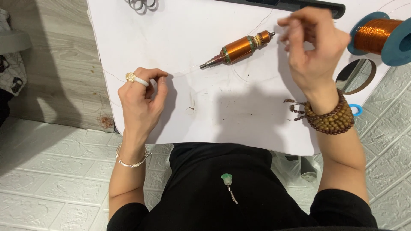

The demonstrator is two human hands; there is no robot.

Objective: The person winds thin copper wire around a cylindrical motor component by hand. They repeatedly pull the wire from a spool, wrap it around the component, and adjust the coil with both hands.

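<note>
On a white table [222, 124], left hand [141, 100] pinching a thin copper wire [184, 72], right hand [312, 47] pinching its far end, wound motor armature [237, 49] between them, copper wire spool [379, 36] near the right hand.

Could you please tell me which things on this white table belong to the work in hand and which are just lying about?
In use:
left hand and right hand, pinching thin wire
wound rotor
copper wire spool

Lying about:
metal rings
black bar
</note>
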